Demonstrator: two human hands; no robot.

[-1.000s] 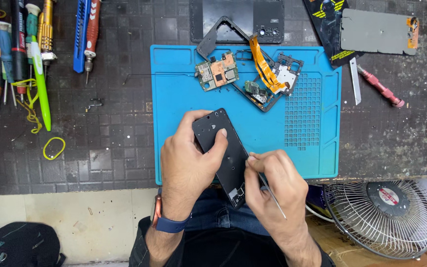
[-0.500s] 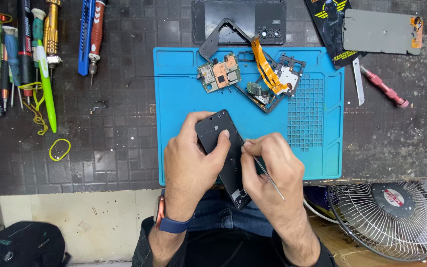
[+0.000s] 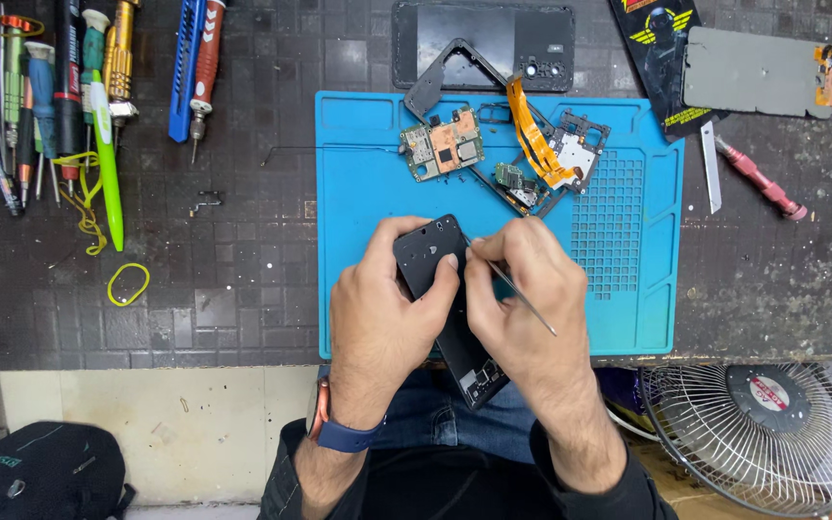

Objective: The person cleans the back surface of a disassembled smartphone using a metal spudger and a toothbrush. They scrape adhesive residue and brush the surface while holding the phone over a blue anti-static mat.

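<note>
Black phone body (image 3: 432, 252): slim, matte, opened, small components exposed at near end. Held tilted over near edge of blue work mat (image 3: 358, 193), far end over mat, near end overhanging bench edge. Left hand (image 3: 377, 313) wrapped around left side of phone body, fingers clenched on it, thumb pressed on its face. Right hand (image 3: 522, 303) pinching thin metal tweezers (image 3: 517, 289), tip at upper right edge of phone body. On far part of mat: circuit board (image 3: 442, 144), orange flex cable (image 3: 532, 135). Far left: screwdrivers (image 3: 50, 96). Near right: fan (image 3: 758, 433).
</note>
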